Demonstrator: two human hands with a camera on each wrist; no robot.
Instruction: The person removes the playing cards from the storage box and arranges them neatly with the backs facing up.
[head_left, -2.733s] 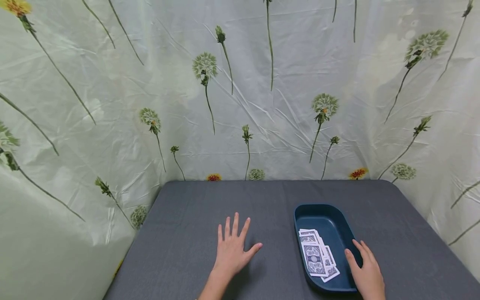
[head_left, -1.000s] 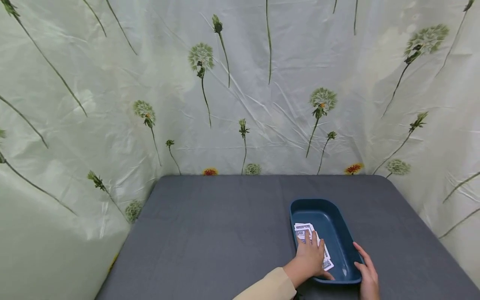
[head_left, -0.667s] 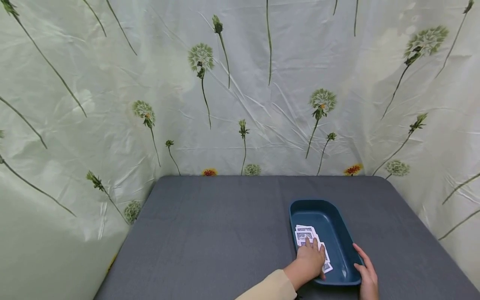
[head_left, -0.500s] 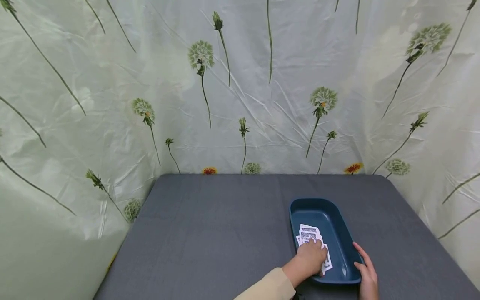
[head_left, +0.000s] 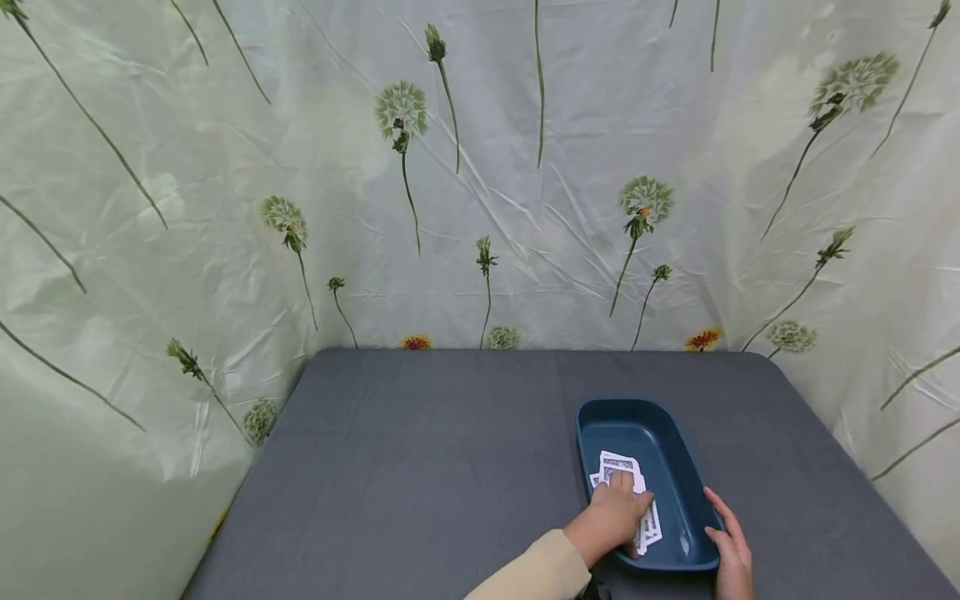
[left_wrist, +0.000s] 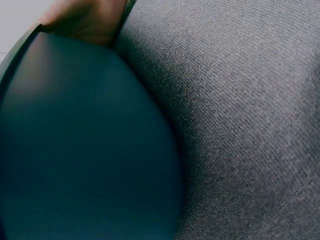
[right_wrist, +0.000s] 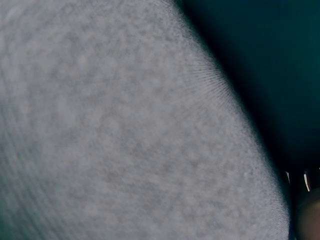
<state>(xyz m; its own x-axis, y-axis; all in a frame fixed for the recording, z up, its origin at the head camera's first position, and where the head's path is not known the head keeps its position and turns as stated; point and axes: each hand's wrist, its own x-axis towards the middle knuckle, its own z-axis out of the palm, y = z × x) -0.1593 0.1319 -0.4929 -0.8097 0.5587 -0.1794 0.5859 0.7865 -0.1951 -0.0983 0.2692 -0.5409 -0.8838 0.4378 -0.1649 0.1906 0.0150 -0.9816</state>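
In the head view a dark blue tray (head_left: 663,454) with rounded corners holds a loose pile of playing cards (head_left: 619,464), backs up, along its left side. My left hand (head_left: 617,514) reaches over the near left rim and grips the pile, fingers bent over the cards and thumb at their right edge. It hides the middle of the pile. My right hand (head_left: 731,550) holds the tray's near right rim, thumb on the rim and fingers along the outer side. The left wrist view shows the tray's outer wall (left_wrist: 90,140) beneath part of the left hand (left_wrist: 92,22).
A grey cloth-covered table (head_left: 420,467) carries the tray at its right half. Behind and beside it hangs a pale curtain (head_left: 465,200) printed with dandelions. The right wrist view shows mostly blurred grey cloth (right_wrist: 120,120) beside the tray wall (right_wrist: 265,65).
The left hand has come from over the table into the tray; its fingers have curled in on the cards, drawing them closer together and slightly right. The right hand keeps to the rim.
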